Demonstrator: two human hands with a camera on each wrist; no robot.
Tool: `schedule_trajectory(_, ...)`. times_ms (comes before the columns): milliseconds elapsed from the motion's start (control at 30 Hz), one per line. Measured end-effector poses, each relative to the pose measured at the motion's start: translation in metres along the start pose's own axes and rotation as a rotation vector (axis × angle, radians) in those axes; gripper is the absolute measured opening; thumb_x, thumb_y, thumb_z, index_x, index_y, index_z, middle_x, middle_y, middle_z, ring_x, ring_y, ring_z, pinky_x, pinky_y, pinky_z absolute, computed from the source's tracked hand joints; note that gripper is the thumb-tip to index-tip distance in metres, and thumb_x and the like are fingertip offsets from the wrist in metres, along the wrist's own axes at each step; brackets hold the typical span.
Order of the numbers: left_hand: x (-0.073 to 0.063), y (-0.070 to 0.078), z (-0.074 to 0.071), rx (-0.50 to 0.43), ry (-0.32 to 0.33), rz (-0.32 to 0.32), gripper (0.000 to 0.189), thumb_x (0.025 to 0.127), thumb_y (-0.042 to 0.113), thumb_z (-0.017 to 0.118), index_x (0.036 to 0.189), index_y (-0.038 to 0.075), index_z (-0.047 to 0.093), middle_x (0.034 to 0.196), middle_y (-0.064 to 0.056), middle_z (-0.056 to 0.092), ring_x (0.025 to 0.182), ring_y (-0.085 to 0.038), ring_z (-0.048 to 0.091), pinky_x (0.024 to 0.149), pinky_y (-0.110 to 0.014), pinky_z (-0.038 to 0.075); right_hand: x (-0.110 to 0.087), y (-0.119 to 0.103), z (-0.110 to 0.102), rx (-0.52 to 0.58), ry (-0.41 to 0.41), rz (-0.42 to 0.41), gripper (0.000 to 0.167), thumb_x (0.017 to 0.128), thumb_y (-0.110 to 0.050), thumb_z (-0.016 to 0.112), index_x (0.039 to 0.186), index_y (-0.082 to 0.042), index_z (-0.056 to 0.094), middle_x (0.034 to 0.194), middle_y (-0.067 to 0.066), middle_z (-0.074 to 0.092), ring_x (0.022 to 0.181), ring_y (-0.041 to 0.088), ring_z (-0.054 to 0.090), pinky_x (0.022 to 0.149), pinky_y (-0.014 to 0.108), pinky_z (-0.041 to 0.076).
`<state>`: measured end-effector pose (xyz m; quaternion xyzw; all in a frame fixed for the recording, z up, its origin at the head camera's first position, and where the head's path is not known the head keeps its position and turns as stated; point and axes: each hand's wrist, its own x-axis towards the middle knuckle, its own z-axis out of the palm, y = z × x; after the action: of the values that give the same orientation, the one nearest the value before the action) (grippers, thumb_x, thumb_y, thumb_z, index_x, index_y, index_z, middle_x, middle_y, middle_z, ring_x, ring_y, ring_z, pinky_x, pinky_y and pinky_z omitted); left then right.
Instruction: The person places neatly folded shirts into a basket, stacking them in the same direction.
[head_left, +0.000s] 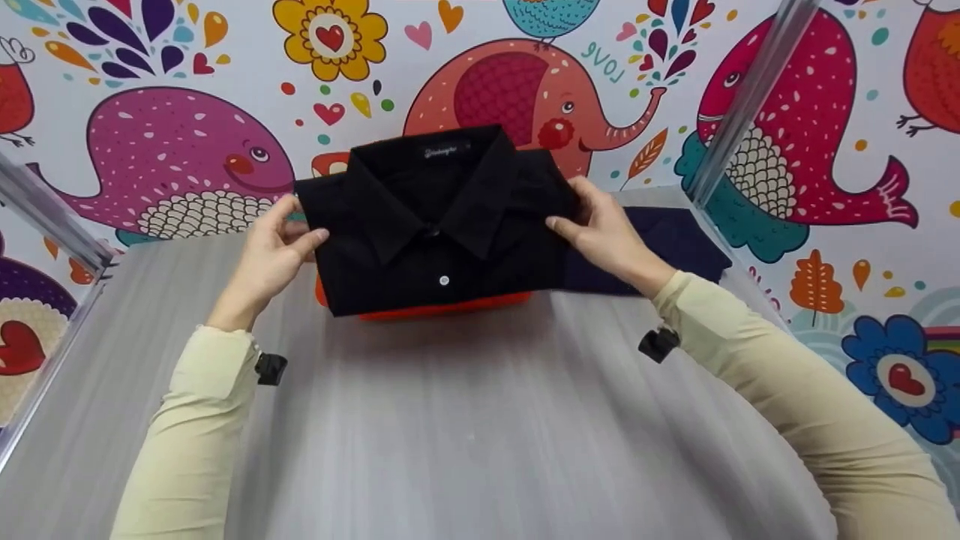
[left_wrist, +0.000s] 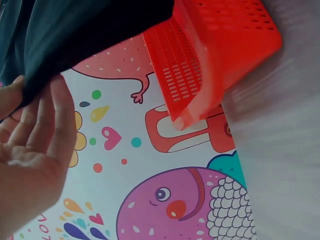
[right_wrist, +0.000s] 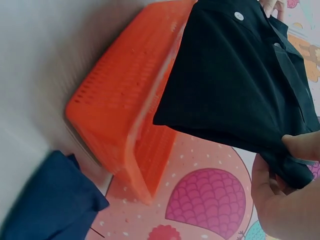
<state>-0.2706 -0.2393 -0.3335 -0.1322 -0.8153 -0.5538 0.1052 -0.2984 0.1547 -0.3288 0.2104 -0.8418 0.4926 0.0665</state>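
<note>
A folded black shirt [head_left: 465, 247] with a collar and a white button hangs between both hands, above an orange-red plastic basket [right_wrist: 115, 90]. My left hand [head_left: 274, 251] pinches the shirt's left edge between thumb and fingers; in the left wrist view the dark cloth [left_wrist: 90, 35] drapes over the fingers. At the opposite edge my right hand [head_left: 604, 229] pinches the cloth, bunching it a little in the right wrist view. The shirt hides most of the basket in the head view. Perforated basket walls show in both wrist views.
A folded navy garment [head_left: 667, 240] lies on the grey table [head_left: 450, 420], to the right of the basket. Behind the table stands a wall panel with cartoon animals [head_left: 187, 150]. Metal posts [head_left: 750, 105] rise at the corners.
</note>
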Motion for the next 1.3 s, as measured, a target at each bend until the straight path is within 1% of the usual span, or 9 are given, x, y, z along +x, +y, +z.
schedule_trajectory(300, 0.020, -0.004, 0.007, 0.080, 0.081, 0.008, 0.018, 0.093, -0.002, 0.059, 0.107, -0.006, 0.049, 0.081, -0.020, 0.066, 0.064, -0.007, 0.063, 0.061, -0.021, 0.053, 0.022, -0.002, 0.000, -0.048, 0.015, 0.032, 0.025, 0.092, -0.001, 0.061, 0.115, 0.003, 0.052, 0.105, 0.017, 0.060, 0.093, 0.026, 0.061, 0.078, 0.034, 0.049)
schedule_trajectory(533, 0.031, -0.006, 0.012, 0.193, 0.074, -0.009, 0.014, 0.092, -0.003, 0.059, 0.103, -0.005, 0.050, 0.071, -0.014, 0.062, 0.056, -0.012, 0.055, 0.057, -0.021, 0.051, 0.036, 0.010, -0.003, -0.152, 0.017, 0.079, 0.030, 0.090, -0.006, 0.066, 0.117, 0.000, 0.052, 0.110, 0.016, 0.060, 0.097, 0.028, 0.058, 0.085, 0.041, 0.046)
schedule_trajectory(800, 0.040, -0.007, 0.015, 0.337, 0.061, -0.049, 0.013, 0.092, -0.001, 0.059, 0.101, -0.002, 0.050, 0.073, -0.018, 0.062, 0.060, -0.019, 0.057, 0.056, -0.020, 0.047, 0.049, 0.014, 0.001, -0.254, -0.011, 0.073, 0.035, 0.088, -0.008, 0.068, 0.118, 0.002, 0.054, 0.112, 0.018, 0.059, 0.096, 0.030, 0.055, 0.086, 0.042, 0.045)
schedule_trajectory(833, 0.041, -0.007, 0.015, 0.356, 0.062, -0.053, 0.013, 0.092, -0.001, 0.059, 0.101, -0.002, 0.050, 0.073, -0.017, 0.062, 0.060, -0.020, 0.056, 0.057, -0.022, 0.046, 0.050, 0.014, 0.002, -0.267, -0.016, 0.075, 0.035, 0.088, -0.008, 0.068, 0.118, 0.003, 0.054, 0.112, 0.018, 0.059, 0.096, 0.030, 0.055, 0.085, 0.042, 0.045)
schedule_trajectory(867, 0.042, -0.007, 0.016, 0.373, 0.066, -0.052, 0.013, 0.092, -0.001, 0.060, 0.101, -0.002, 0.050, 0.072, -0.017, 0.061, 0.061, -0.021, 0.055, 0.067, -0.026, 0.049, 0.051, 0.014, 0.003, -0.278, -0.023, 0.075, 0.035, 0.088, -0.007, 0.068, 0.118, 0.003, 0.054, 0.112, 0.019, 0.059, 0.095, 0.030, 0.055, 0.085, 0.042, 0.045)
schedule_trajectory(967, 0.046, -0.008, 0.018, 0.424, 0.076, -0.046, 0.014, 0.091, -0.002, 0.060, 0.101, -0.003, 0.050, 0.069, -0.014, 0.057, 0.060, -0.020, 0.050, 0.070, -0.034, 0.045, 0.055, 0.015, 0.007, -0.320, -0.052, 0.068, 0.036, 0.089, -0.007, 0.068, 0.120, 0.004, 0.053, 0.112, 0.021, 0.060, 0.097, 0.032, 0.057, 0.085, 0.043, 0.046)
schedule_trajectory(1067, 0.049, -0.008, 0.019, 0.455, 0.091, -0.031, 0.014, 0.090, -0.004, 0.061, 0.100, -0.003, 0.051, 0.065, -0.011, 0.054, 0.060, -0.019, 0.048, 0.068, -0.033, 0.042, 0.059, 0.015, 0.012, -0.353, -0.076, 0.059, 0.039, 0.089, -0.007, 0.067, 0.124, 0.005, 0.052, 0.113, 0.023, 0.060, 0.097, 0.032, 0.057, 0.086, 0.043, 0.047)
schedule_trajectory(1133, 0.050, -0.009, 0.019, 0.473, 0.101, -0.027, 0.014, 0.089, -0.004, 0.061, 0.099, -0.003, 0.051, 0.063, -0.009, 0.052, 0.059, -0.021, 0.048, 0.057, -0.031, 0.038, 0.060, 0.014, 0.015, -0.365, -0.078, 0.059, 0.040, 0.090, -0.007, 0.067, 0.124, 0.005, 0.052, 0.112, 0.022, 0.060, 0.096, 0.031, 0.057, 0.086, 0.043, 0.047)
schedule_trajectory(1300, 0.049, -0.013, 0.015, 0.498, 0.136, -0.029, 0.014, 0.088, -0.004, 0.062, 0.098, -0.003, 0.052, 0.066, -0.015, 0.057, 0.064, -0.026, 0.052, 0.057, -0.030, 0.037, 0.064, 0.013, 0.020, -0.361, -0.078, 0.055, 0.037, 0.089, -0.007, 0.068, 0.121, 0.004, 0.052, 0.106, 0.022, 0.060, 0.093, 0.030, 0.055, 0.083, 0.042, 0.047)
